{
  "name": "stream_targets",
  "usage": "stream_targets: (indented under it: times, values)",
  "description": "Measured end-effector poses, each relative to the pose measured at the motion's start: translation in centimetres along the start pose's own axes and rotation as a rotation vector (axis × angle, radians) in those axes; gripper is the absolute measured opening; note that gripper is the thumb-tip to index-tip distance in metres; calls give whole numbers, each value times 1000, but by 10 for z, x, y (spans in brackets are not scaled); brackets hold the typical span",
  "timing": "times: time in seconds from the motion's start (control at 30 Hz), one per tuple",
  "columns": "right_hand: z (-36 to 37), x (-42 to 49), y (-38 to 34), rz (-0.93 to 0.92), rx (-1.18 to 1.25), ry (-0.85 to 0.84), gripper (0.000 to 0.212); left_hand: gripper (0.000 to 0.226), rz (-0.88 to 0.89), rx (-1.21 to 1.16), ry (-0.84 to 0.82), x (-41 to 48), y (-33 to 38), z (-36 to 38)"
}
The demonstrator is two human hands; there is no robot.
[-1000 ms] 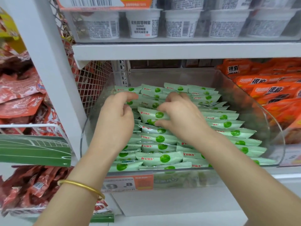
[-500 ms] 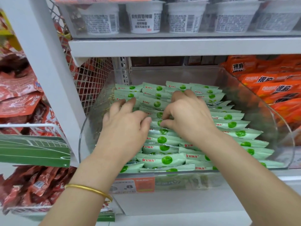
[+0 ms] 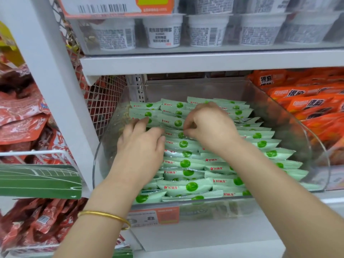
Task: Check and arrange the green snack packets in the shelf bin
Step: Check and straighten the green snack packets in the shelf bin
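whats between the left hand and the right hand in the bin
Only green snack packets fill the narrow gap between the left hand and right hand, shown in the head view.

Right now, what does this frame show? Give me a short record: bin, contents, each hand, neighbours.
bin: clear plastic, open at the top, on the middle shelf
contents: green snack packets lying flat in overlapping rows
left hand: palm down, fingers resting on the left rows; gold bangle on the wrist
right hand: fingers curled, apparently pinching a packet in the middle rows
right of bin: orange packets
shelf above: white cups
bin front: price tag
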State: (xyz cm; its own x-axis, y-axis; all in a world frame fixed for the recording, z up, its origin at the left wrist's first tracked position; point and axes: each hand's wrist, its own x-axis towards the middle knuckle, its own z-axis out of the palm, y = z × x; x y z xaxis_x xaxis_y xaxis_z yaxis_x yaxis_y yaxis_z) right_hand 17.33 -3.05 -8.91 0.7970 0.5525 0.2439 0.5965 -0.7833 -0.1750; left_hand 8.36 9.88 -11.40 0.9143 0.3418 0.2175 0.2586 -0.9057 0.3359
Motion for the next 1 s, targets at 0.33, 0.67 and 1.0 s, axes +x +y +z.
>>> stream_targets:
  times: [0.33, 0.67, 1.0]
  values:
    - [12, -1, -3, -35, -34, 114, 6, 31, -15, -46, -5, 0, -1, -3]
    - [0, -11, 6, 127, 329, 446, 5, 30, 20, -138, 58, -5, -3, -7]
    - [-22, -51, 25, 409, 1357, 320, 16, 40, 68, -682, 186, -19, 16, -23]
